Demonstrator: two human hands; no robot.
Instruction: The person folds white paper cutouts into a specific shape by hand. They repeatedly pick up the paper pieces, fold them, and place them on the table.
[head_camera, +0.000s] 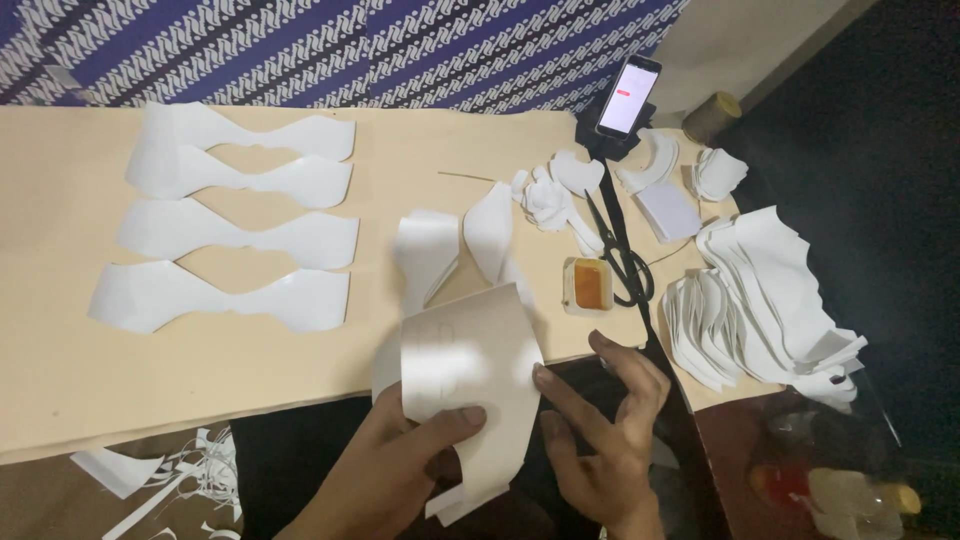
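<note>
Left hand (385, 470) pinches the pale cut sheet (465, 365), thumb over its lower face, at the table's (120, 380) near edge. Right hand (600, 430) spreads loosely, fingertips touching the sheet's right edge. Beyond lie scissors (620, 250) and four white shaped pieces (230, 235).

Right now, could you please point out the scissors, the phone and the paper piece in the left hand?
scissors (628, 262), head view, on the black handles.
phone (628, 96), head view, middle of its lit screen.
paper piece (470, 345), head view, its bare centre above the left thumb.
</note>
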